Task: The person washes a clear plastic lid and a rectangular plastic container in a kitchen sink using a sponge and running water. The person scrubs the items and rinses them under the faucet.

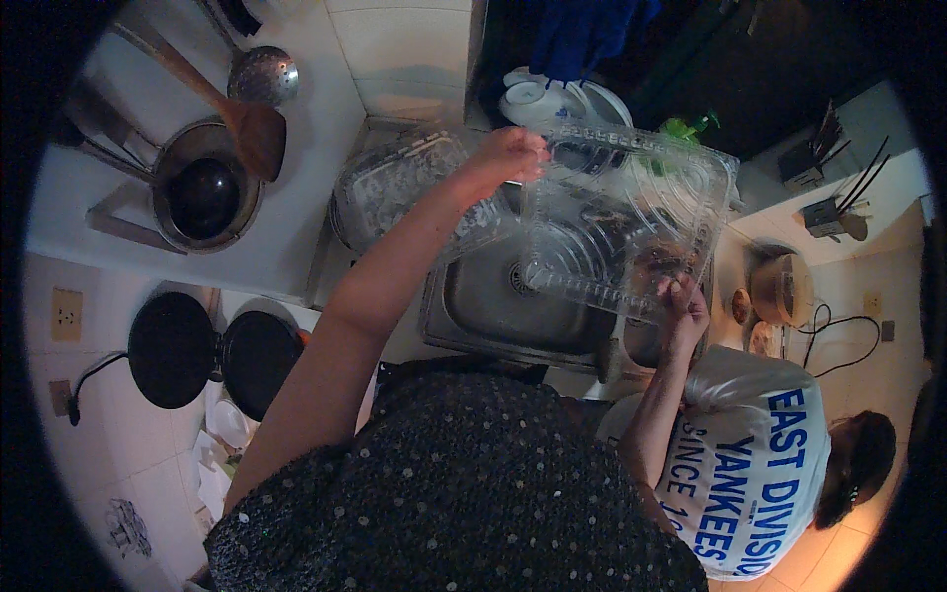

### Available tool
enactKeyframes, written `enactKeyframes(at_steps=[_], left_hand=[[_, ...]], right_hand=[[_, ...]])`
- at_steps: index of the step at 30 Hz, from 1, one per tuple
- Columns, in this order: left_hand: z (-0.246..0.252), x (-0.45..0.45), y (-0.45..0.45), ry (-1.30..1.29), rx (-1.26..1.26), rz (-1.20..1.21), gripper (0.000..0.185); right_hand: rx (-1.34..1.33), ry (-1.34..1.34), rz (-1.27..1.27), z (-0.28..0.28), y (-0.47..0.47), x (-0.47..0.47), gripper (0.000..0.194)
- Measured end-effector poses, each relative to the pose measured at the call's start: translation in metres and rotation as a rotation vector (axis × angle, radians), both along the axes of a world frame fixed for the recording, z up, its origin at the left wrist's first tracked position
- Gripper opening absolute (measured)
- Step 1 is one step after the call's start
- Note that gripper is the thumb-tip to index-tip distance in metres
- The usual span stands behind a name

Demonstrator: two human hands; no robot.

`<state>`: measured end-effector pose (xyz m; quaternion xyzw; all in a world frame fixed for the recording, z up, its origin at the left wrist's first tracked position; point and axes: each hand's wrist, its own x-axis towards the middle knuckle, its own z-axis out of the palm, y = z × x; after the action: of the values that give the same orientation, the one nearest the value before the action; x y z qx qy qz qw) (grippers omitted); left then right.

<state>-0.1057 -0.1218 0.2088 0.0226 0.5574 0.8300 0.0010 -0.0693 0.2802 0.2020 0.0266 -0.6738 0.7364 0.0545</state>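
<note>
A large clear plastic tray or lid (614, 214) with ridged, curved patterns is held tilted over the sink. My left hand (521, 155) pinches its upper left corner. At the lower right edge, the fingers of my right hand (684, 307) grip the same piece. Beneath it lies the stainless steel sink (488, 325), partly seen through the plastic, with the round drain (524, 278) visible. Another clear plastic container (414, 189) rests left of the sink, behind my left forearm.
White plates (544, 100) and a green pump bottle (681, 129) stand behind the tray. A person in a white printed shirt (747, 459) is close on my right. At left are a metal pan (255, 211), wooden spatula (255, 140), skimmer (263, 78) and opened round electric griddle (174, 348).
</note>
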Motion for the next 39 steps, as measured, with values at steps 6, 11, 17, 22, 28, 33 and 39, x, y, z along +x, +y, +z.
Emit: enactKeyframes(at_steps=[6,11,17,22,28,33,39], left_hand=[[-0.011,-0.008,-0.006,0.055,-0.069,-0.012,0.026],[-0.016,-0.011,-0.008,0.073,-0.098,-0.001,0.020],[-0.004,-0.008,-0.005,0.073,-0.080,-0.008,0.026],[0.014,-0.004,0.001,0.018,-0.012,0.179,0.027],[0.023,-0.016,-0.023,0.097,-0.223,0.042,0.029],[0.024,-0.023,-0.028,0.091,-0.471,0.006,0.029],[0.046,-0.040,-0.026,0.270,-0.788,0.045,0.026]], right_hand=[[0.063,0.004,0.004,0.012,-0.004,0.006,0.023],[0.059,-0.014,0.016,0.019,-0.006,0.009,0.025],[0.021,-0.031,0.010,0.017,-0.006,0.008,0.024],[-0.015,-0.015,0.043,0.016,-0.005,0.006,0.024],[0.037,-0.059,-0.005,0.027,-0.003,0.007,0.022],[0.107,-0.009,0.000,0.032,0.002,0.004,0.023],[0.091,-0.032,-0.048,0.038,-0.001,-0.003,0.025]])
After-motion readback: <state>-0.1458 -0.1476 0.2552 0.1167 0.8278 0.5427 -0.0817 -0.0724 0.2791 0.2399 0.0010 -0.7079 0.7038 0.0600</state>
